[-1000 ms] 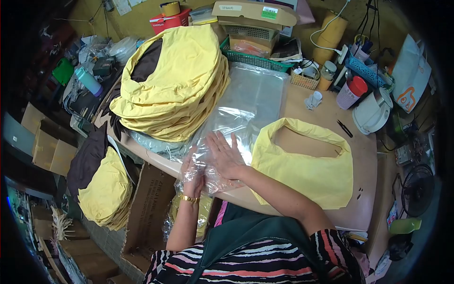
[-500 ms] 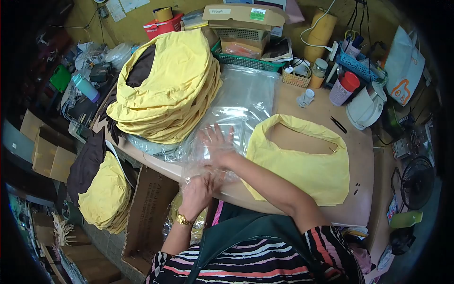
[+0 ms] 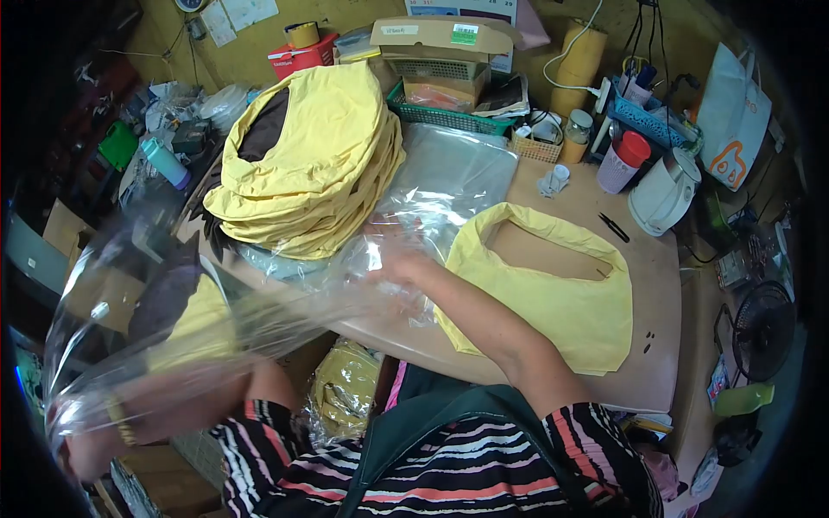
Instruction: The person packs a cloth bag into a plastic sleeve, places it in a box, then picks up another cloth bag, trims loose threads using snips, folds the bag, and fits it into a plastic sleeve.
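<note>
A clear plastic bag (image 3: 259, 324) billows across the left side, over the table's front edge. Far out at the lower left, my left hand (image 3: 91, 445) is closed on its end, smeared by motion. My right hand (image 3: 395, 259) lies flat with fingers stretched out, partly behind the plastic, on a stack of clear plastic bags (image 3: 471, 160). To its right, a yellow cloth shoulder bag (image 3: 553, 311) is spread flat on the table. A tall pile of yellow bags with dark brown lining (image 3: 319, 173) stands to its left.
More yellow and brown bags (image 3: 203, 324) hang at the left, seen through the plastic. A cardboard box with plastic-wrapped yellow items (image 3: 345, 384) sits below the table edge. Black tweezers (image 3: 615, 227), a white kettle (image 3: 665, 194) and a red-lidded cup (image 3: 623, 164) are at the right.
My left hand has swung from beside my right hand out to the lower left, drawing the clear plastic bag open across the view. My right hand has stayed about where it was.
</note>
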Demonstrator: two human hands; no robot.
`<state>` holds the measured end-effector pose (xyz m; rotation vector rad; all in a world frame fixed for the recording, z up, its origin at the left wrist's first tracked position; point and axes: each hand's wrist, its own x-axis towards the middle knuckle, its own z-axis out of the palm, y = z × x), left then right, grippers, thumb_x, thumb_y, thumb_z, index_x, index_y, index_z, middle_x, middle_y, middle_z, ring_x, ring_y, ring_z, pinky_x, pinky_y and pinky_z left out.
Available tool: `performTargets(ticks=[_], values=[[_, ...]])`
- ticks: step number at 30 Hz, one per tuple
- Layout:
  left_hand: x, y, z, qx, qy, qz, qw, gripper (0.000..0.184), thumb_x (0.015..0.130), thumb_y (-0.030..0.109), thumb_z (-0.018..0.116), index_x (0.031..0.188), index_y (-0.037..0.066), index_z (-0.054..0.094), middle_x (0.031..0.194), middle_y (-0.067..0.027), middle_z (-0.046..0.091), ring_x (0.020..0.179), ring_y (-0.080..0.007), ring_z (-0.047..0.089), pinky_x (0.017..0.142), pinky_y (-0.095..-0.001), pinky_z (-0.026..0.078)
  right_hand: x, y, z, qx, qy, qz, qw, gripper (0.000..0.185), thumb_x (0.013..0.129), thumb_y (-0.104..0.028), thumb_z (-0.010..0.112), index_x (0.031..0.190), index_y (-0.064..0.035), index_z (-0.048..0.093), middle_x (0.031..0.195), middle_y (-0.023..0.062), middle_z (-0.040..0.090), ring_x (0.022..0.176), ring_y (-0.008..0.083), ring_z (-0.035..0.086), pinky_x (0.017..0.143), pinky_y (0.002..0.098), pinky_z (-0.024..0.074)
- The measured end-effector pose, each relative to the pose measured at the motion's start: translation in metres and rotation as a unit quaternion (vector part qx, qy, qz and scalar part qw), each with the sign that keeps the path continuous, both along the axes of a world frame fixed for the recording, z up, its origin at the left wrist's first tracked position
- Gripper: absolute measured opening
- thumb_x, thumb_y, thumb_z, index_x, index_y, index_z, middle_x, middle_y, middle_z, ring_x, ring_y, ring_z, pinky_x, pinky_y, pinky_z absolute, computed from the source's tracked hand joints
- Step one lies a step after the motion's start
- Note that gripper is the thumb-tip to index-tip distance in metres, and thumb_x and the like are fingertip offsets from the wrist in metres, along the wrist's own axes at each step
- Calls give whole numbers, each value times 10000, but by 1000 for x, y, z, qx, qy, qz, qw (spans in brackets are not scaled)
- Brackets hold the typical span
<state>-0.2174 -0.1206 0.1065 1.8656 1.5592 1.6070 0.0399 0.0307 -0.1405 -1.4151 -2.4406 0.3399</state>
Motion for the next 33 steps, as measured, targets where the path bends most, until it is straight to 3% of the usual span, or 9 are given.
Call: performTargets(ticks=[3, 9, 12, 15, 18, 21, 23, 27, 33], values=[[28, 12, 24, 12, 138, -13, 990, 171, 773, 94, 568, 920, 75, 654, 980, -105, 545, 915, -286, 513, 797, -426, 389, -3, -18, 37, -340, -58, 74, 936, 817, 801, -572, 629, 1419, -91, 399, 1364, 200, 494, 1213, 306, 527, 1002, 408, 432], [174, 36, -51, 31, 370, -247, 895, 349, 687, 52, 587, 1020, 92, 686, 1167, -116, 538, 1105, -321, 498, 933, -461, 369, 94, -108, 114, -422, 677, 72, 599, 417, 965, -351, 507, 1194, -16, 603, 1081, 112, 646, 1024, 197, 616, 894, 324, 484], [246, 31, -160, 103, 460, -274, 838, 282, 745, 204, 648, 948, 10, 665, 1065, -174, 547, 1099, -355, 510, 1026, -487, 348, 141, -110, 67, -231, 606, -102, 755, 204, 944, -153, 566, 1040, 7, 648, 880, 56, 678, 896, 136, 627, 805, 277, 494], [276, 13, -140, -153, 385, -437, 798, 255, 796, 232, 652, 940, 22, 663, 1150, -161, 532, 1130, -321, 502, 979, -513, 371, 185, -128, 17, -240, 626, -164, 724, 110, 918, -58, 577, 965, 1, 657, 870, 48, 675, 840, 113, 614, 765, 257, 490], [299, 38, -100, 83, 329, -330, 881, 283, 846, 282, 642, 958, 23, 650, 1075, -176, 577, 1102, -328, 541, 936, -490, 416, 211, -161, 36, -173, 510, -159, 827, 103, 925, -36, 552, 940, 1, 648, 841, 63, 666, 798, 104, 612, 726, 250, 491], [313, 78, -131, 245, 355, -293, 853, 268, 835, 288, 674, 904, 31, 648, 877, -130, 614, 894, -291, 616, 746, -405, 476, 235, -182, 48, -158, 587, -182, 773, 106, 947, -50, 534, 946, -1, 629, 779, 48, 639, 668, 86, 588, 626, 227, 480], [318, 93, -147, -80, 310, -489, 811, 267, 817, 298, 704, 849, 41, 640, 743, -84, 597, 695, -253, 613, 609, -365, 458, 251, -192, 56, -129, 616, -272, 728, 138, 970, -112, 526, 924, -12, 609, 683, 17, 594, 559, 68, 538, 515, 208, 435], [335, 73, -157, -121, 196, -481, 846, 259, 804, 292, 720, 819, 47, 638, 716, -84, 598, 630, -256, 592, 600, -357, 458, 287, -198, 38, -42, 550, -335, 764, 184, 984, -145, 504, 895, -17, 600, 644, 13, 574, 541, 63, 521, 493, 205, 410], [312, 75, -168, -29, 430, -358, 828, 118, 772, 181, 668, 785, 68, 637, 753, -108, 639, 722, -300, 632, 631, -377, 481, 335, -208, 20, 130, 402, -452, 786, 208, 966, -186, 536, 884, -13, 617, 617, 19, 567, 563, 149, 556, 535, 284, 444]])
